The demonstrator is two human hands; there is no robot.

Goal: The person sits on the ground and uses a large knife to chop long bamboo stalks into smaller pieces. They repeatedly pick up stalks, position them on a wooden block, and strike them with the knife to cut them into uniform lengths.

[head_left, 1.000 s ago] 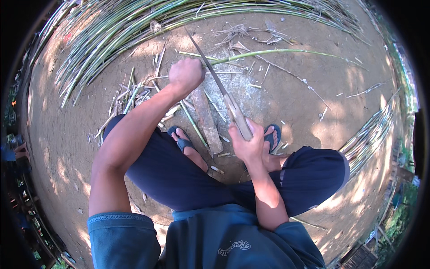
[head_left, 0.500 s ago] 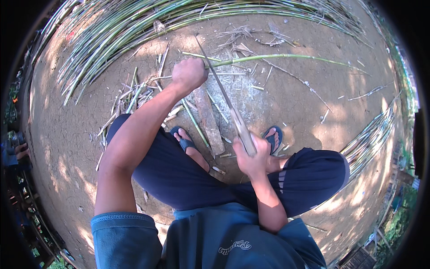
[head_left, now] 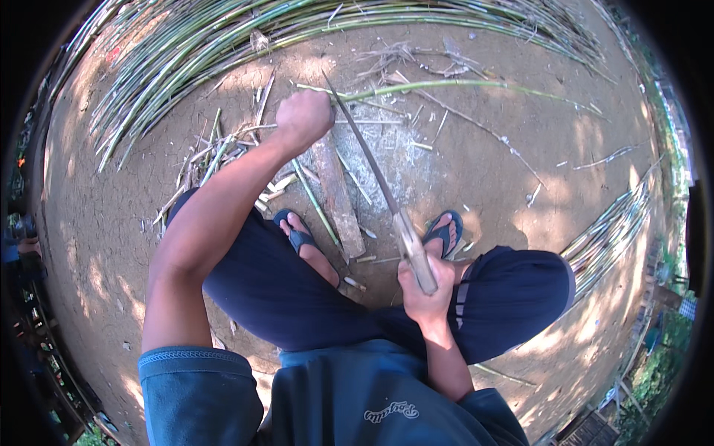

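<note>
1. Gripping a long knife (head_left: 372,175) by its pale wooden handle, the right hand (head_left: 425,288) sits closed at about 5 o'clock from the centre of the view; the thin, dull metal blade runs up toward 11 o'clock, its tip just beside the left hand.
2. Closed into a fist, the left hand (head_left: 303,119) holds the top of a slim green stalk (head_left: 312,199) that slants down toward 5 o'clock.
3. Beside the stalk lies a rough, grey-brown wooden block (head_left: 338,197), long and flat, on the ground between the feet.
4. Blue flip-flops (head_left: 445,232) are on both feet, either side of the block's lower end.
5. Dry, cracked, sandy earth (head_left: 506,178) is littered with cut pieces and shavings.
6. Piled long green canes (head_left: 223,37) curve along the rim from 9 to 2 o'clock.
</note>
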